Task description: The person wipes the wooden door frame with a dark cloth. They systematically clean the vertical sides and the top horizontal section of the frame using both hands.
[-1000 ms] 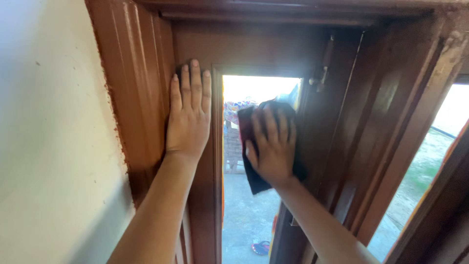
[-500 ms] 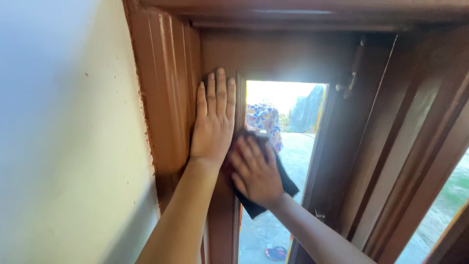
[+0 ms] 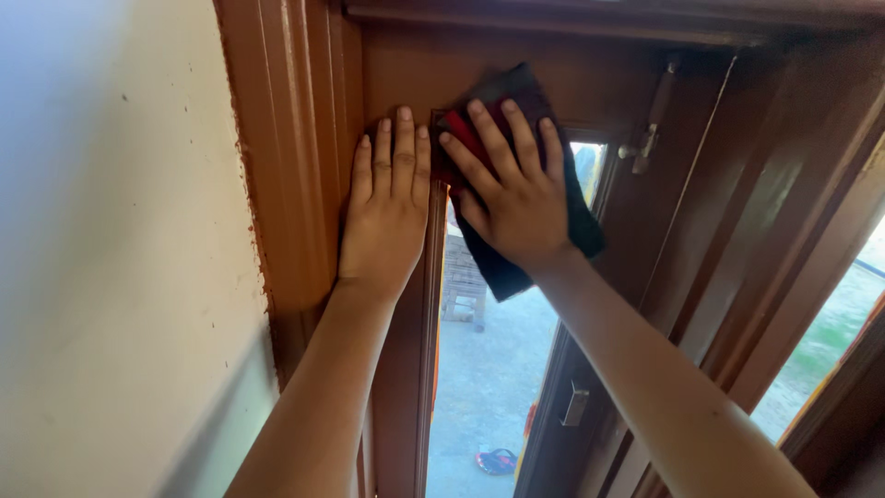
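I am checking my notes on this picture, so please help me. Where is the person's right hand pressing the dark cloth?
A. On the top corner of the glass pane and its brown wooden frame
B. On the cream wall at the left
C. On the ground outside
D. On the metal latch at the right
A: the right hand spreads over the dark cloth at the pane's upper corner, beside the left hand lying flat on the brown window frame.

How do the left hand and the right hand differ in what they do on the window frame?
The left hand lies flat and bare on the brown window frame, fingers together and pointing straight up. The right hand presses a dark cloth against the upper corner of the glass opening, fingers spread and tilted to the left. The right hand sits slightly higher. Both are open palms pressed against the window.
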